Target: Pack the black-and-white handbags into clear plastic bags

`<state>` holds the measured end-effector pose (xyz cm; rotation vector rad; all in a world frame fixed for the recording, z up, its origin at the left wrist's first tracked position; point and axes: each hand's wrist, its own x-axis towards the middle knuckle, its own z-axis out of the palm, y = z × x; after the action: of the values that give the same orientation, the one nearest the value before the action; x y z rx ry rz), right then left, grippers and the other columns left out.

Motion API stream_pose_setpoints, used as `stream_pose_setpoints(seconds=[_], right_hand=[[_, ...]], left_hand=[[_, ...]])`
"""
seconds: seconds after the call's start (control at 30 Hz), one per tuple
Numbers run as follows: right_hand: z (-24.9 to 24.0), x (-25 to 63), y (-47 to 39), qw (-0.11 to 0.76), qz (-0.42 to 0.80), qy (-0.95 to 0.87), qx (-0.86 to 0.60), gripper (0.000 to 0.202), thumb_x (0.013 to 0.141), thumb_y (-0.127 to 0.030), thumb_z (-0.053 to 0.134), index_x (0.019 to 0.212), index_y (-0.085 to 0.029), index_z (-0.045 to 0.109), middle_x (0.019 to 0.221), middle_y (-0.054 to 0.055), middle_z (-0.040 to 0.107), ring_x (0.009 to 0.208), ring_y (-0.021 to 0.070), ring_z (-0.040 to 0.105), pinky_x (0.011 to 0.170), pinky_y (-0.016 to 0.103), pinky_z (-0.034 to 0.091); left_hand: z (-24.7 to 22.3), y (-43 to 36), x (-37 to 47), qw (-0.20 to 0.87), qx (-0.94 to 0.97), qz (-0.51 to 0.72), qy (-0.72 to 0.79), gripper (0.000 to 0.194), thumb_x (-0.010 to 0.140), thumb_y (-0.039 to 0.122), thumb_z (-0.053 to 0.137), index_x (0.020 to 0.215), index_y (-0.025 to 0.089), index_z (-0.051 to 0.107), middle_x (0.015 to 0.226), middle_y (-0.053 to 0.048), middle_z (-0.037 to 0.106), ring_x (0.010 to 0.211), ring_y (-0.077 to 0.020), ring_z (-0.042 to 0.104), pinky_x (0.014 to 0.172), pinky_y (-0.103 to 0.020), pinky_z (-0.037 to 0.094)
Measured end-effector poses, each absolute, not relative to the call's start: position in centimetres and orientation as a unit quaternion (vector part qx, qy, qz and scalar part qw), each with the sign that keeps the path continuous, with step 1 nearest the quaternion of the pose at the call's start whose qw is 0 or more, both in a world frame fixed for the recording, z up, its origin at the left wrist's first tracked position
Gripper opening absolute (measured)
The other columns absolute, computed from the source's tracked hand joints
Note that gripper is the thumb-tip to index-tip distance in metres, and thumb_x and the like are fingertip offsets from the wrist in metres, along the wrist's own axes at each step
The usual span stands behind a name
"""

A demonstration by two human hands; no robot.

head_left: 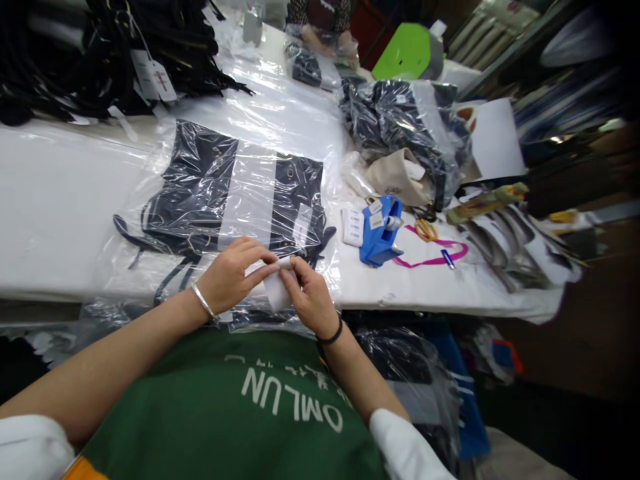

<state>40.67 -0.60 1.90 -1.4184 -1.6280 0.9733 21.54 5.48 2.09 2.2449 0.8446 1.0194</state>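
Observation:
A small white paper slip (277,291) is pinched between both hands close to the table's front edge. My left hand (237,272), with a silver bangle at the wrist, has its fingertips closed at the slip's upper edge. My right hand (314,299), with a dark band at the wrist, grips the slip's right side between thumb and fingers. Just beyond the hands lies a black bag (197,193) inside a clear plastic bag (135,267). A pale grey band (247,193) crosses the black bag, and a white tag (302,223) shows through the plastic.
Right of the hands are a blue tape dispenser (379,233), a white label stack (353,227), yellow-handled scissors (426,230) and a pink ribbon (430,259). More wrapped black bags (395,110) lie behind. Black bags with tags (160,80) are heaped at the far left. Another person's hands (325,43) show at the back.

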Motion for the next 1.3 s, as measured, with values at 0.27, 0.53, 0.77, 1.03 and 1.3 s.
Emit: stream_pose_setpoints(seconds=[0.27,0.53,0.77,1.03,1.3], right_hand=[[1.2,40.9,-0.4,0.395,0.441,-0.604,-0.533,0.026,0.098,-0.037,0.052,0.115,-0.023,0.065,0.100,0.003,0.068,0.089,0.0184,0.062,0.082,0.030,0.049],[-0.7,52.6,6.9,0.516,0.239,-0.482,-0.666,0.049,0.096,-0.038,0.046,0.139,-0.017,0.052,0.123,0.011,0.068,0.110,0.0238,0.064,0.097,0.039,0.051],[-3.9,58.4,12.2,0.226,0.046,-0.463,-0.856,0.056,0.097,-0.019,0.035,0.152,-0.010,0.038,0.138,0.019,0.059,0.126,0.0257,0.057,0.108,0.039,0.042],[-4.2,57.8,12.4,-0.025,0.065,-0.451,-0.890,0.050,0.102,-0.028,0.036,0.153,-0.027,0.038,0.121,0.017,0.068,0.108,0.0298,0.066,0.090,0.043,0.050],[-0.6,56.7,11.9,-0.036,0.033,-0.494,-0.868,0.037,0.096,-0.023,0.052,0.130,-0.012,0.062,0.116,0.024,0.068,0.110,0.0342,0.065,0.093,0.051,0.050]], left_hand=[[1.8,6.0,21.8,0.368,0.730,0.380,0.433,0.020,0.092,0.037,0.061,0.090,0.019,0.071,0.088,-0.003,0.072,0.082,-0.0172,0.063,0.081,-0.030,0.048],[2.1,8.3,21.1,0.459,0.559,0.456,0.518,0.028,0.084,0.046,0.069,0.091,0.019,0.069,0.079,-0.001,0.069,0.072,-0.0145,0.063,0.075,-0.026,0.050],[-0.1,8.3,21.9,0.486,0.553,0.445,0.509,0.029,0.082,0.047,0.070,0.087,0.018,0.070,0.075,0.000,0.068,0.071,-0.0133,0.062,0.073,-0.024,0.048],[-0.5,8.8,21.4,0.496,0.524,0.459,0.519,0.033,0.077,0.049,0.075,0.088,0.017,0.071,0.075,0.000,0.068,0.069,-0.0134,0.062,0.071,-0.026,0.049],[1.1,8.0,22.5,0.670,0.359,0.474,0.445,0.031,0.066,0.039,0.082,0.079,0.014,0.068,0.074,0.001,0.065,0.068,-0.0107,0.060,0.070,-0.026,0.054]])
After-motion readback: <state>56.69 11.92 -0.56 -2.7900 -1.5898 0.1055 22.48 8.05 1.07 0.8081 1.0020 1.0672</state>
